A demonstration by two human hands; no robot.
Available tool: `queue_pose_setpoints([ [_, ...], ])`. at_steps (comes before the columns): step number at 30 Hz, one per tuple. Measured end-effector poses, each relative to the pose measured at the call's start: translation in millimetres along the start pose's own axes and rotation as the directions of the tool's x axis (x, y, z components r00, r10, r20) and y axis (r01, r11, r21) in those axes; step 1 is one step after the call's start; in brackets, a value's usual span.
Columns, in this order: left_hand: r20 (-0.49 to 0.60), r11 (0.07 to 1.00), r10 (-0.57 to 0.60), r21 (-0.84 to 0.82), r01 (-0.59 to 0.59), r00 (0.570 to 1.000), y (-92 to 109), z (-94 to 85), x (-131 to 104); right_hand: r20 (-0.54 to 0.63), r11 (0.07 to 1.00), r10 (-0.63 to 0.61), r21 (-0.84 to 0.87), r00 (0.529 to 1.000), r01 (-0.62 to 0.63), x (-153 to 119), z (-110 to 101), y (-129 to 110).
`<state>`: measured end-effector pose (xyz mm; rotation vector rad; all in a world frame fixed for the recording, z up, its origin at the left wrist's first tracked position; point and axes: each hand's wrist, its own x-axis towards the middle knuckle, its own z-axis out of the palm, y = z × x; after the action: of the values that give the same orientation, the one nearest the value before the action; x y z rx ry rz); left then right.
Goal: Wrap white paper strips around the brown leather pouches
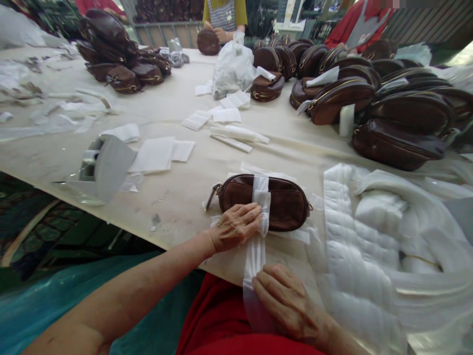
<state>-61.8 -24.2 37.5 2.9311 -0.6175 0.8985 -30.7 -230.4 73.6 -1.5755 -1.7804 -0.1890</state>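
Left grip (238, 228): hand flat, fingers straight and together, pressed on a translucent white plastic strip (255, 259) where it crosses the pouch; nothing clasped. Right grip (286, 301): fingers curled closed over the strip's lower run, its thumb hidden beneath.

Dark brown, oval, leather-look pouch (286, 209), zipped: lies crosswise at the near side of a broad cream-covered surface (181, 192), metal fittings at both ends, the strip around its middle. Translucent sheeting shows beneath it.

Surface edge: slants from far left down toward the red garment (225, 315); the left forearm and the strip overhang it. Room: widest to the pouch's left, a stretch of cream covering with small scraps. On the right, puffy translucent white wrapping (342, 222) crowds close.

Farther out: grey curved object (116, 165), left, blurred, its kind unclear; flat white sheets (154, 154) beside it; crumpled white plastic bag (232, 69); heaped brown pouches at far left (111, 39) and right (406, 113), overlapping, count uncertain.

Cut off at the top: a co-worker in a checked apron (221, 12), both hands on another brown pouch (208, 43); two more people in reddish sleeves, one each side. Underside of the pouch: hidden.
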Motion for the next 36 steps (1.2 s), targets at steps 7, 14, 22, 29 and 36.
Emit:
queue_pose_setpoints([
  [7,0.132,0.999,0.035,0.012,-0.037,0.991,-2.5,-5.7,0.6,-0.069,0.999,0.031,0.036,0.997,-0.028,32.4,-26.7,43.3],
  [14,0.245,0.974,0.037,-0.224,0.019,0.969,-9.6,-11.2,-1.3,-0.121,0.991,0.128,0.04,0.984,-0.124,63.4,-26.7,97.9],
  [22,0.227,0.917,-0.052,-0.374,0.136,0.973,-7.4,-8.1,-2.2,-0.068,0.926,0.378,0.018,0.923,-0.378,66.4,2.4,143.0],
  [29,0.176,0.829,-0.211,-0.489,0.272,0.961,-5.1,-15.4,10.6,-0.036,0.829,0.558,0.066,0.829,-0.555,59.7,15.5,150.4],
  [36,0.137,0.969,-0.231,-0.056,0.24,0.963,2.2,-2.6,41.4,-0.02,0.784,0.611,0.152,0.791,-0.602,59.8,17.8,151.1],
])
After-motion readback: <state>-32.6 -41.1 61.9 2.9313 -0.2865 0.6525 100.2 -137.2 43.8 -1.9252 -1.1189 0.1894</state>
